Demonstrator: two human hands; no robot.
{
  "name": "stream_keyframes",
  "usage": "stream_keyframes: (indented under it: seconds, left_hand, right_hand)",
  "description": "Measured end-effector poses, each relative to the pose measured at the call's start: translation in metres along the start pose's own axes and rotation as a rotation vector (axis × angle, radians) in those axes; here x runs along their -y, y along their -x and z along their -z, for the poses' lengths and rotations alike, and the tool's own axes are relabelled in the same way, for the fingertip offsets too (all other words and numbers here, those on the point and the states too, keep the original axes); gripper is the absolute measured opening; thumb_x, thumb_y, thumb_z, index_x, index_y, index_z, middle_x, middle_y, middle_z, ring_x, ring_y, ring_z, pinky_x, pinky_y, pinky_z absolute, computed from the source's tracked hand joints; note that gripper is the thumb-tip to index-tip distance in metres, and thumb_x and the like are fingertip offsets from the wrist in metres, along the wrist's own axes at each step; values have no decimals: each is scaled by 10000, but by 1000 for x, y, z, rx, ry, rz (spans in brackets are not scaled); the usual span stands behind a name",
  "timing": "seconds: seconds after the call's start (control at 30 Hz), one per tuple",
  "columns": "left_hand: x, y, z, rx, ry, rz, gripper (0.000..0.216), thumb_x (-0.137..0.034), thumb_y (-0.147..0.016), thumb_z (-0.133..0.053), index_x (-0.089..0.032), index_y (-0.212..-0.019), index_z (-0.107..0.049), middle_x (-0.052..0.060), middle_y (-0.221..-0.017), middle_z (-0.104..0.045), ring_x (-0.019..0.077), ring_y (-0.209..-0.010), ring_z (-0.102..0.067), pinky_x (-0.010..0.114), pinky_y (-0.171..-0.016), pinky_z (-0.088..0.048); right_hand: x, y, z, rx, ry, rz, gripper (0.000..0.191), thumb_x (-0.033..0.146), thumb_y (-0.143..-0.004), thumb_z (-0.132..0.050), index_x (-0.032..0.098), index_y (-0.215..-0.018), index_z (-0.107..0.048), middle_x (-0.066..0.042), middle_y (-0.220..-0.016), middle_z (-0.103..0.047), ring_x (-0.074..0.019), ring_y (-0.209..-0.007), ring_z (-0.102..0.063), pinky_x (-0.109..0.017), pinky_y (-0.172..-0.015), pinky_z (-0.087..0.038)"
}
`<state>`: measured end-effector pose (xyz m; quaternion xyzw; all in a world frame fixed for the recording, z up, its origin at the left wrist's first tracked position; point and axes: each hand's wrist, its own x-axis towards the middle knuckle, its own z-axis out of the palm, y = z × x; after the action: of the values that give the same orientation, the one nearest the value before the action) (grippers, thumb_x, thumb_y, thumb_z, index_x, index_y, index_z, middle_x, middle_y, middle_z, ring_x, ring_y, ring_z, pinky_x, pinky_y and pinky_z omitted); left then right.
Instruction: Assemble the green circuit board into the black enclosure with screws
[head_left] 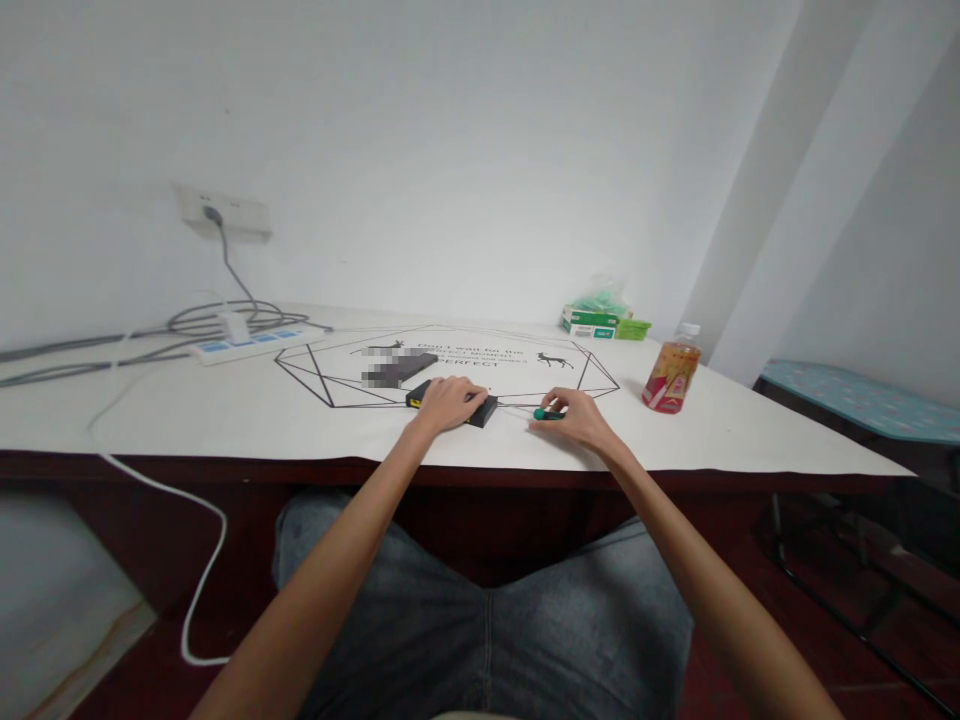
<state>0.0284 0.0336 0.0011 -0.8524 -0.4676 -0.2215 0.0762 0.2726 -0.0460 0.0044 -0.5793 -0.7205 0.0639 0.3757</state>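
My left hand (pixel 448 402) lies over a flat black box (pixel 484 411) with a yellow mark at its left end, fingers curled across its top and gripping it against the table. To its right, my right hand (pixel 574 415) is closed around the green and black handle of a screwdriver (pixel 539 414). The thin shaft points left towards the right end of the box; whether the tip touches it I cannot tell. Behind the box lies a long dark object (pixel 420 364), partly blurred out by pixels.
A drink bottle (pixel 672 372) with a white cap stands to the right on the white table (pixel 247 410). Green boxes (pixel 590 322) with a plastic bag sit at the back. A power strip (pixel 247 345) and grey cables lie at the left; a white cable (pixel 214 560) hangs over the front edge.
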Motion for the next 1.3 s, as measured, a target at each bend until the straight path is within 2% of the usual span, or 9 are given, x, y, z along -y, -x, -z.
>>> stream_keyframes:
  seconds: [0.13,0.3,0.5,0.6,0.77,0.93,1.03,1.17,1.3]
  left_hand:
    - [0,0,0,3,-3,-1,415,-423,-972,-383,-288,-1017,-772,40,-1103,-738,243,-1029,-634,372,-905,-416]
    - [-1,0,0,2,-7,3,414,-423,-971,-382,-290,-1010,-773,36,-1101,-739,251,-1030,-639,375,-885,-420]
    - [-3,1,3,5,-16,7,409,-418,-970,-391,-285,-1020,-775,43,-1097,-740,245,-1018,-644,369,-885,-428]
    - [-4,1,4,4,-24,17,407,-414,-969,-393,-282,-1030,-773,47,-1108,-739,252,-1030,-642,374,-888,-430]
    - [-4,2,3,-9,-2,8,409,-426,-966,-394,-291,-1015,-777,42,-1084,-744,247,-1015,-646,371,-890,-429]
    - [-4,2,4,-5,-17,21,411,-431,-965,-394,-291,-1039,-774,41,-1095,-742,235,-1002,-642,354,-887,-431]
    - [-4,2,5,-1,-21,21,421,-436,-968,-385,-292,-1053,-771,45,-1096,-741,238,-1007,-643,354,-886,-430]
    - [-3,2,3,-1,-27,11,421,-427,-965,-384,-282,-1048,-771,51,-1098,-740,250,-1013,-644,368,-887,-431]
    - [-2,1,2,-7,-18,4,414,-425,-962,-390,-285,-1033,-772,49,-1087,-743,247,-1000,-646,371,-884,-433]
  right_hand:
    - [-2,0,4,8,69,-21,241,440,-751,-747,200,-741,-727,-29,-675,-703,-174,-641,-625,-265,-600,-388]
    - [-6,1,1,-38,239,80,331,493,-895,-580,219,-846,-759,-83,-850,-729,-219,-804,-651,-292,-659,-395]
    - [-16,-1,2,11,10,70,287,414,-704,-778,201,-873,-689,-23,-803,-715,-177,-724,-629,-266,-658,-414]
    - [-14,0,5,-34,77,43,268,474,-797,-689,207,-779,-699,-31,-742,-708,-183,-696,-616,-274,-629,-378]
    - [-9,3,5,5,198,61,480,546,-951,-439,205,-748,-708,-63,-688,-686,-197,-673,-599,-289,-604,-332]
    - [-16,2,6,82,-29,69,360,470,-723,-754,196,-932,-650,-21,-754,-702,-171,-669,-584,-259,-623,-376]
    - [-17,2,8,81,-33,43,282,472,-787,-694,195,-800,-647,-21,-710,-693,-165,-658,-583,-259,-622,-367]
    - [-13,5,10,68,170,39,491,569,-925,-479,201,-647,-650,-46,-641,-651,-174,-626,-563,-279,-585,-317]
    - [-16,8,6,42,99,64,380,576,-864,-575,213,-874,-687,-37,-710,-671,-182,-669,-576,-278,-619,-367]
